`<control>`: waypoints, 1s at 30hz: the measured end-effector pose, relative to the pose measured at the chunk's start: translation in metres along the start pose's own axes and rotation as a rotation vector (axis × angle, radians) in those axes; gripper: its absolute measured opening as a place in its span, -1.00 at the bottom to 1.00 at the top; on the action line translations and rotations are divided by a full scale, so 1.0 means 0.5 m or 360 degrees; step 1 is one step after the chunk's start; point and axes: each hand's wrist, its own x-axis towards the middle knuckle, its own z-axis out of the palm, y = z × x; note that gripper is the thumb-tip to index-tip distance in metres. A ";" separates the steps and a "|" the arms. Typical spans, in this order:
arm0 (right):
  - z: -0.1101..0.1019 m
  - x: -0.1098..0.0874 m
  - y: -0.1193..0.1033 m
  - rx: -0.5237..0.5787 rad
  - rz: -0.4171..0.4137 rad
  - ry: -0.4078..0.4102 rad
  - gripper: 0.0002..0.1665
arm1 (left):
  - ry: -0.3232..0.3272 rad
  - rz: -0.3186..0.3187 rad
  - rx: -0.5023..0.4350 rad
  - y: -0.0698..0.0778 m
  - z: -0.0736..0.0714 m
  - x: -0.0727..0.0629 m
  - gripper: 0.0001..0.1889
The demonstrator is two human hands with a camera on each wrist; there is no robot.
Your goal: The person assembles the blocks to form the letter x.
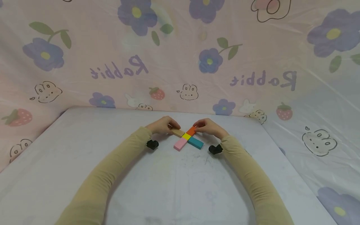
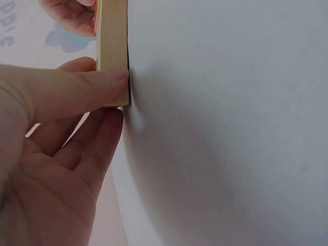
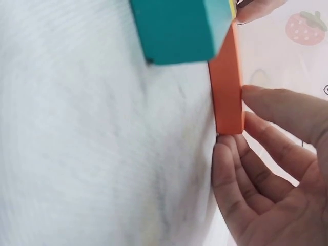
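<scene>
Five-part cross of blocks lies flat on the white surface: a yellow block [image 1: 186, 136] in the middle, with tan, orange, pink and teal blocks around it. My left hand [image 1: 164, 125] grips the outer end of the tan wooden block [image 2: 114, 43], thumb on its near side and fingers behind its end. On the far right arm of the cross, my right hand [image 1: 209, 127] holds the orange block [image 3: 227, 89] with thumb on top and fingertips at its end. The pink block [image 1: 180, 144] and teal block [image 1: 196, 143] point toward me, untouched by either hand.
A white-covered table [image 1: 174, 187] spreads around the blocks. Behind it hangs a pale pink curtain [image 1: 174, 68] with flowers, rabbits and strawberries. A black piece [image 1: 152, 144] shows at the left wrist, and another black piece [image 1: 215, 149] at the right wrist.
</scene>
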 end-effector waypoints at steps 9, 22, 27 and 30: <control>0.001 0.039 0.053 0.0021 0.0019 0.0013 -0.55 | -0.0003 0.0017 0.0011 -0.003 0.003 0.004 -0.60; 0.003 0.056 0.080 -0.0013 0.0009 0.0064 -0.60 | -0.0024 0.0018 -0.0033 -0.004 0.003 0.007 -0.59; 0.002 0.055 0.079 -0.0021 -0.0003 0.0071 -0.61 | -0.0026 0.0040 -0.0052 -0.005 0.002 0.007 -0.59; 0.002 0.056 0.079 -0.0017 -0.0002 0.0074 -0.61 | -0.0030 0.0045 -0.0054 -0.006 0.001 0.006 -0.59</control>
